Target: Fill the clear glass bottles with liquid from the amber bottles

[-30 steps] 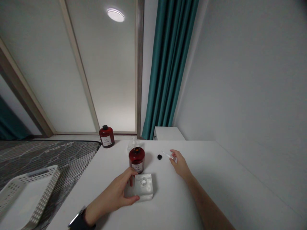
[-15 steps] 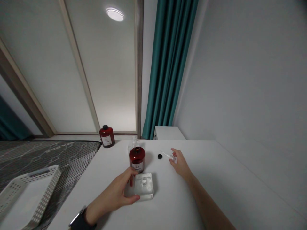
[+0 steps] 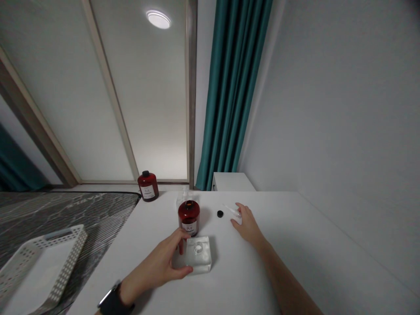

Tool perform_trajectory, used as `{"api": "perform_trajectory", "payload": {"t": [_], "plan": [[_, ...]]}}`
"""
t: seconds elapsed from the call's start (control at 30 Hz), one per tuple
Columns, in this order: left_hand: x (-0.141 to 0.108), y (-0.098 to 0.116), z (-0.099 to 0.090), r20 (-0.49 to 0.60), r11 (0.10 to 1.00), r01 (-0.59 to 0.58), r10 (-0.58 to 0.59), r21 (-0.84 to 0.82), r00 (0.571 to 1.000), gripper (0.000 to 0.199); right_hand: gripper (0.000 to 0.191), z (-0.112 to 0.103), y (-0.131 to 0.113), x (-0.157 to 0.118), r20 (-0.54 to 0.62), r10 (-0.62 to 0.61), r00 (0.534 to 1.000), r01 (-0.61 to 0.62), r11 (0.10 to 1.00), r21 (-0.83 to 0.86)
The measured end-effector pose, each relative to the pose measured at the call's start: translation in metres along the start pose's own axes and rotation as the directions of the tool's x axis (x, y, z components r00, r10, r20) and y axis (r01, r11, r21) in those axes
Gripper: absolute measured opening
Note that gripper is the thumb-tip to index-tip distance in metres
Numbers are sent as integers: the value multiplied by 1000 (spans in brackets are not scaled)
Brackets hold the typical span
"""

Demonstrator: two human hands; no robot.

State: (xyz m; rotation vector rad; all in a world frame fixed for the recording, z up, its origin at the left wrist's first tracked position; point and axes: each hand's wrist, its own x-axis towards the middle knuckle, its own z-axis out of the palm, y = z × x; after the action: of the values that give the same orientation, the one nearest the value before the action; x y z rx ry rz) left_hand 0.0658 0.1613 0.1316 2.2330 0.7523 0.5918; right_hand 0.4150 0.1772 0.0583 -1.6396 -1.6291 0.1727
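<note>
My left hand [image 3: 169, 258] is closed around the left side of a square clear glass bottle [image 3: 201, 254], with the thumb in front and the fingers behind. The bottle has a small round opening on top and stands on the white table [image 3: 249, 280]. My right hand [image 3: 247, 225] rests farther back, thumb and fingers spread. A slender clear tapered piece [image 3: 233, 211] lies by its fingertips; its exact kind is hard to make out. Left of that is a small black cap [image 3: 220, 214]. Just behind the glass bottle stands a dark red bottle [image 3: 189, 217], uncapped, with a white label.
A second red bottle [image 3: 148, 187] with a black cap stands at the table's far left corner. Behind the uncapped bottle is a clear, partly hidden object [image 3: 181, 197]. A white perforated basket [image 3: 64, 267] sits left of the table. A wall [image 3: 344, 175] runs along the right.
My right thumb has come away from the clear tapered piece, and the fingers have spread. My left hand keeps its hold on the glass bottle. The view has shifted slightly.
</note>
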Motion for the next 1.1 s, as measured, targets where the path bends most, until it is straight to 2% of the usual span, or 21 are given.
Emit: {"api": "perform_trajectory", "payload": {"t": [0.2, 0.4, 0.57, 0.8, 1.0, 1.1], "plan": [[-1, -1, 0, 18, 1000, 1, -1, 11, 1000, 51, 36, -14, 2, -4, 43, 50, 998, -52, 998, 42], [-1, 1, -1, 25, 1000, 14, -14, 24, 1000, 50, 17, -22, -5, -2, 81, -7, 997, 4, 999, 40], [0, 1, -1, 15, 1000, 12, -12, 10, 1000, 51, 17, -18, -6, -2, 73, -39, 997, 40, 999, -13], [-1, -3, 0, 0, 1000, -4, 4, -1, 1000, 52, 22, -6, -3, 2, 21, -12, 1000, 14, 995, -95], [-1, -2, -1, 0, 1000, 3, -3, 0, 1000, 50, 29, -10, -9, 1, -12, -3, 1000, 3, 998, -57], [-1, -1, -1, 0, 1000, 24, -24, 3, 1000, 51, 27, -14, -21, -1, -43, -14, 999, 14, 1000, 7]]}}
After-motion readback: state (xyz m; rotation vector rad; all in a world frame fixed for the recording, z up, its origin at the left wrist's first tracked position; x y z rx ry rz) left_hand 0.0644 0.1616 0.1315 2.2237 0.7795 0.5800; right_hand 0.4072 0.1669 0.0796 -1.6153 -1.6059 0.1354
